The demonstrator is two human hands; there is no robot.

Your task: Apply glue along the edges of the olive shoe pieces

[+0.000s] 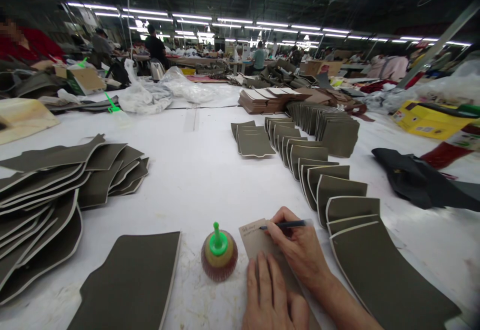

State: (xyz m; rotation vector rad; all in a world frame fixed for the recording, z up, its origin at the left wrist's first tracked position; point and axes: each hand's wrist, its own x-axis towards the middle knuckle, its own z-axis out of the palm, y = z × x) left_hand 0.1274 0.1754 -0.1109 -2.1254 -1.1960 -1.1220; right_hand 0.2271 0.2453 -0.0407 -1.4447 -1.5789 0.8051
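My right hand (300,250) grips a dark pen (288,224), its tip touching a brownish-grey strip of card (252,239) that carries handwriting near its top end. Lower on the same strip, my left hand (268,295) lies flat with its fingers stretched out. Just left of the strip stands a round ribbed glue bottle (219,260) with a green nozzle and brownish contents. A grey-green cut panel (129,280) with a pale edge lies further left. Beside my right forearm, a row of overlapping grey-green panels (386,265) runs away from me.
A loose pile of similar panels (56,185) covers the table's left side. Brown stacked pieces (262,101), clear plastic bags (150,92), a yellow box (431,120) and black material (412,177) lie farther off. Other people are in the background.
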